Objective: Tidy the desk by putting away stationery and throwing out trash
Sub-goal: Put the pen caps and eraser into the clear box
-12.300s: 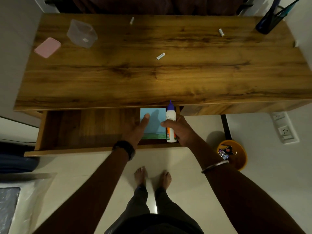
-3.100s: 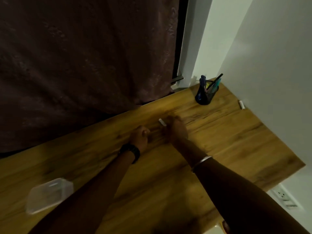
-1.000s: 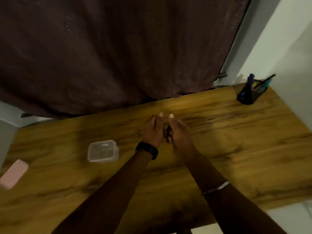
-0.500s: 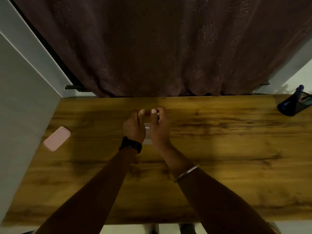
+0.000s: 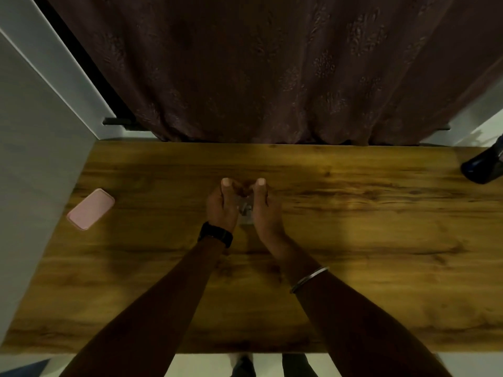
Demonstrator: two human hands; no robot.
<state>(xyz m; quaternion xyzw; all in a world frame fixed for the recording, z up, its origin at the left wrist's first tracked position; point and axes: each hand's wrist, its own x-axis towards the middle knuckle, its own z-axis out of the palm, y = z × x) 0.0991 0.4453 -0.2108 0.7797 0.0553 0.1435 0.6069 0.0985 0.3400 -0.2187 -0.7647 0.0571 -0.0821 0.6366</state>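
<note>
Most of the worktop [image 5: 353, 240] looks bare, with only a pink case [image 5: 91, 209] and pen holder [image 5: 483, 167] left out, while left hand [image 5: 221, 206] and right hand [image 5: 262, 210] cup a small clear container [image 5: 245, 210] mid-worktop, contents unclear.

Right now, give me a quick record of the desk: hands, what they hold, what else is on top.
left hand: over desk centre, cupped toward the right
right hand: beside it, thumbs up, fingers curled in
held item: small, clear, between both hands; too blurred to identify
pink case: flat, left end of desk, apart from hands
pen holder: dark, far right edge, partly out of view
desk: wooden top
</note>
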